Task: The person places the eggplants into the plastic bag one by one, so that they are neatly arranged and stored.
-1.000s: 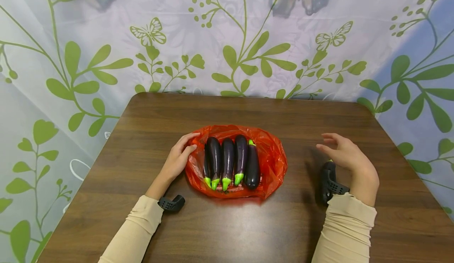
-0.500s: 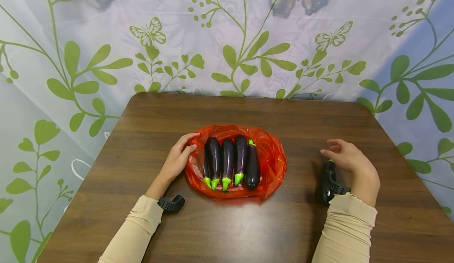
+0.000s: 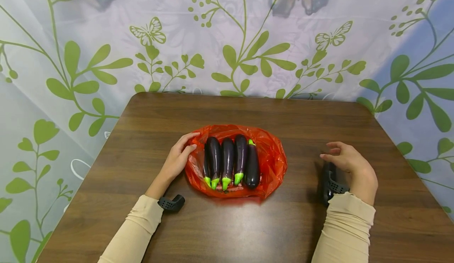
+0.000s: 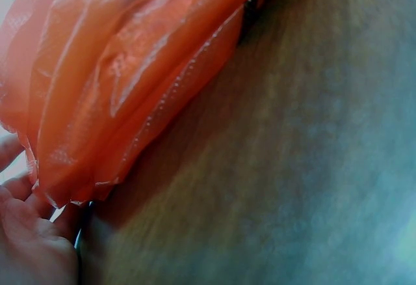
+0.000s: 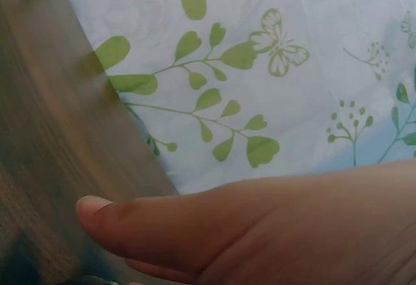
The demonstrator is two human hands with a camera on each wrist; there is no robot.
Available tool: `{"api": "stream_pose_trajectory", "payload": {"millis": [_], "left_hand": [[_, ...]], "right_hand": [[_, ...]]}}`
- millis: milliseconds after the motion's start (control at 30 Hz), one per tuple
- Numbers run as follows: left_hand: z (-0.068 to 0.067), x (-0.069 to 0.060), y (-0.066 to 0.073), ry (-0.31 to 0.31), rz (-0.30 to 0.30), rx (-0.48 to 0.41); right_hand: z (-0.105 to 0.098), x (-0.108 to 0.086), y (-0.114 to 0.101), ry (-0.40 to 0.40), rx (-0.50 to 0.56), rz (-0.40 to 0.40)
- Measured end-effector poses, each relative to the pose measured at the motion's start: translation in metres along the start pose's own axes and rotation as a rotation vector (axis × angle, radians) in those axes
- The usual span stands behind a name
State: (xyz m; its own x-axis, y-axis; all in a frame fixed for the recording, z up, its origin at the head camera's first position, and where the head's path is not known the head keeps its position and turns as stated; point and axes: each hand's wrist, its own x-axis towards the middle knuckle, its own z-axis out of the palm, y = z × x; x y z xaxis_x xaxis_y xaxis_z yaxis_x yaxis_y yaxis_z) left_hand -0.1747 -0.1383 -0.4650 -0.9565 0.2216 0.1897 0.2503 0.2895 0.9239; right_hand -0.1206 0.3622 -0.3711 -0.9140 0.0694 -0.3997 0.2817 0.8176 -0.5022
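Note:
Several dark purple eggplants (image 3: pixel 227 160) with bright green stem ends lie side by side in a red plastic bag (image 3: pixel 274 160), spread wide at the table's middle. My left hand (image 3: pixel 177 156) rests at the bag's left rim, fingers loosely extended against the plastic; in the left wrist view that hand (image 4: pixel 32 226) is beside the crumpled bag side (image 4: pixel 130 90). At the right, my right hand (image 3: pixel 351 162) hovers with thumb and fingers apart and nothing between them. Beneath it lies another eggplant (image 3: pixel 326 198), partly covered by the hand and the wrist camera.
The brown wooden table (image 3: pixel 248 231) has rounded far corners. Behind it hangs a pale curtain (image 3: pixel 248 38) with green leaves and butterflies. Black camera mounts sit at the left wrist (image 3: pixel 172 204) and the right wrist (image 3: pixel 337 187).
My right hand has moved a little toward me and lower, over the lone eggplant, whose green stem end is now covered. My left hand and the bag have stayed still.

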Motion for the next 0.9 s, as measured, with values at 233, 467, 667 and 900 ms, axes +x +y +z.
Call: {"api": "stream_pose_trajectory", "payload": {"millis": [233, 467, 667, 900], "left_hand": [[0.0000, -0.0003, 0.0004, 0.002, 0.000, 0.004], [-0.0004, 0.0000, 0.0003, -0.001, -0.002, 0.007], [-0.0012, 0.0001, 0.0007, 0.003, 0.004, 0.003], [-0.0004, 0.0000, 0.0004, 0.001, 0.018, 0.004]], "right_hand": [[0.0030, 0.0031, 0.0026, -0.020, 0.047, 0.025], [0.0053, 0.0065, 0.0011, -0.048, 0.105, 0.039], [0.0068, 0.0084, 0.0011, -0.046, 0.138, 0.068], [0.0065, 0.0088, 0.0035, -0.031, 0.110, 0.069]]}}
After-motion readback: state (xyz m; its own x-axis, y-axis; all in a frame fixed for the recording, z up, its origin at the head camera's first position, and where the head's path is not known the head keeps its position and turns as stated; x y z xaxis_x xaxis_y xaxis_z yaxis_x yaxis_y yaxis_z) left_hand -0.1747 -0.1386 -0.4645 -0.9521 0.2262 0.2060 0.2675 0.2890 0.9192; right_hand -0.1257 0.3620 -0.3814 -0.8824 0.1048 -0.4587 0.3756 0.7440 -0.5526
